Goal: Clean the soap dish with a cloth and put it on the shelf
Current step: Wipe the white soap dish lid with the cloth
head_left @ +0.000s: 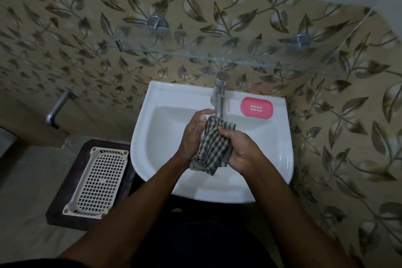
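**A:** ok so where's the soap dish at in this shot?

**B:** the pink soap dish (256,107) is sitting on the back ledge of the white sink (152,132), just to the right of the chrome tap (220,93). Nobody's touching it. It's got a little grid of drain holes in the middle.

**A:** and the hands?

**B:** both over the basin, bunched around a checked cloth (212,151). The left hand (194,135) is curled against the cloth's left side, with its fingertips up by the tap spout. The right hand (240,148) is clenched on the cloth from the right, fingers wrapped over the top fold. So both are gripping the cloth, and a crumpled end of it hangs down below them.

**A:** shelf?

**B:** glass shelf (217,57) on the wall above the sink, held by two round metal brackets against leaf-pattern tiles. Looks bare to me, but it's see-through so hard to be sure.

**A:** anything else around?

**B:** a cream plastic basket (97,183) with a mesh bottom sits on a dark stand left of the sink, and there's a second metal tap (57,110) low on the wall further left.
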